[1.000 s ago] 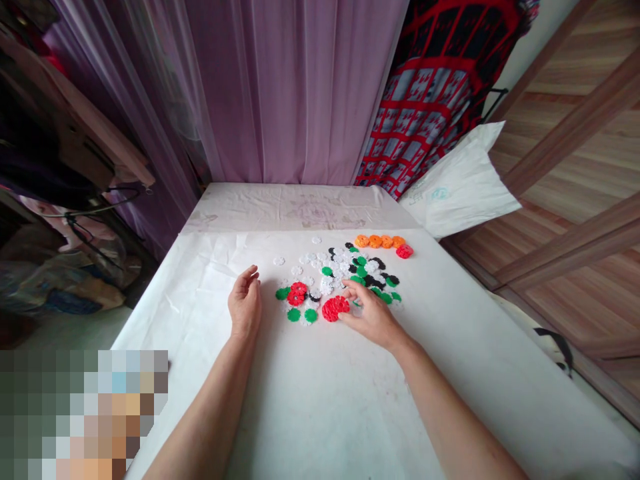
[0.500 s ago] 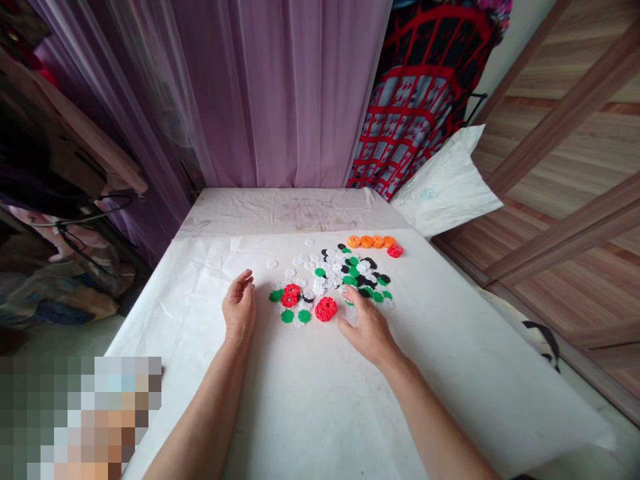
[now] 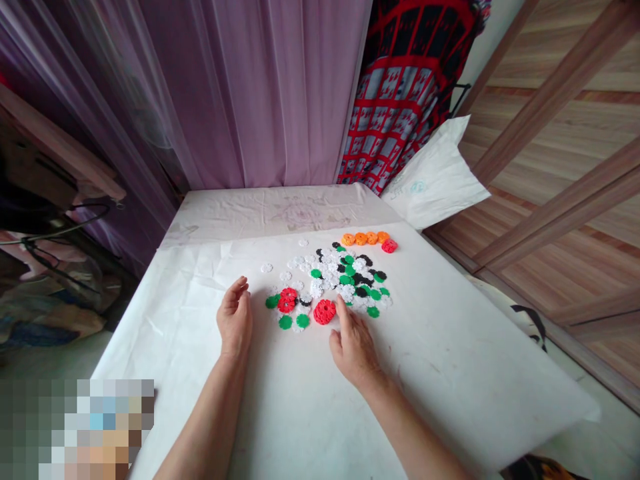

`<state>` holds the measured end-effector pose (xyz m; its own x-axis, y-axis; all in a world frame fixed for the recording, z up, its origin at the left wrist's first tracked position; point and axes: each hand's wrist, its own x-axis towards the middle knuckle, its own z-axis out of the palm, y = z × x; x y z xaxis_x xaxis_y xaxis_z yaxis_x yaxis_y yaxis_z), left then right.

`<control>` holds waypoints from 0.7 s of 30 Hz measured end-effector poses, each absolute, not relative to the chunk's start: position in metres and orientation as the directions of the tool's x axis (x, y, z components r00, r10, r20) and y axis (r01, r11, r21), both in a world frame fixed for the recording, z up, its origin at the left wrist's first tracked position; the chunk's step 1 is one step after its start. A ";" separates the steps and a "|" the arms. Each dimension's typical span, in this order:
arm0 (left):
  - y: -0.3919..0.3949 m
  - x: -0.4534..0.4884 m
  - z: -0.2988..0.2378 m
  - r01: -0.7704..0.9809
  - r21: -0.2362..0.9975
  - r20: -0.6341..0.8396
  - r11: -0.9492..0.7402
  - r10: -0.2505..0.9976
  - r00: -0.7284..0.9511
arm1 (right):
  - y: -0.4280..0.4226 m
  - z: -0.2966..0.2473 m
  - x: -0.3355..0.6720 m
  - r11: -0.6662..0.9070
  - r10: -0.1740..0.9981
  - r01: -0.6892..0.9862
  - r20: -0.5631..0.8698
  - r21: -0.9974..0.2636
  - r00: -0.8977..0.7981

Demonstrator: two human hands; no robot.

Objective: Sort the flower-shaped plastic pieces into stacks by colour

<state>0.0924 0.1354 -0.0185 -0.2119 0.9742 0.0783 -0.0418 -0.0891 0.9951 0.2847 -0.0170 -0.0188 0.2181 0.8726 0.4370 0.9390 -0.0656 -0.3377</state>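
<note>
Small flower-shaped plastic discs lie spread over the white table. My right hand (image 3: 354, 345) is just right of a red disc stack (image 3: 325, 312), its index finger stretched out and its thumb apart, with nothing visible in it. To the left, my left hand (image 3: 235, 319) rests on its side, fingers loosely bent and apart, holding nothing that I can see. Nearest to it are a green disc (image 3: 273, 301) and some overlapping red discs (image 3: 287, 300). White discs (image 3: 330, 272), black ones (image 3: 365, 279) and green ones (image 3: 375, 294) form a mixed heap beyond my right fingers.
Orange disc stacks (image 3: 361, 239) stand in a row at the back right, beside another red stack (image 3: 389, 246). A white sheet covers the table (image 3: 295, 413). Purple curtains (image 3: 250, 93) hang behind it, and wooden doors (image 3: 560, 147) are to the right.
My right hand has drawn back a little toward me from the heap, now beside the red stack. My left hand stays much the same. The whole view has shifted slightly.
</note>
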 end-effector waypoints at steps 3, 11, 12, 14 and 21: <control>0.135 0.092 -0.019 -0.042 0.996 0.074 -0.085 0.975 -0.212 | -0.017 -0.018 0.284 -0.059 0.877 0.941 0.434 -0.333 0.208; 0.134 0.093 -0.018 -0.040 0.995 0.081 -0.090 0.978 -0.195 | -0.018 -0.022 0.286 -0.069 0.873 0.933 0.431 -0.354 0.229; 0.134 0.093 -0.018 -0.037 0.995 0.080 -0.089 0.978 -0.195 | -0.018 -0.023 0.286 -0.075 0.869 0.932 0.435 -0.356 0.236; 0.133 0.093 -0.018 -0.025 0.996 0.081 -0.087 0.978 -0.193 | -0.017 -0.024 0.287 -0.088 0.869 0.929 0.429 -0.360 0.249; 0.133 0.092 -0.016 -0.023 0.998 0.049 -0.054 0.982 -0.180 | -0.020 -0.024 0.285 -0.087 0.865 0.906 0.420 -0.414 0.275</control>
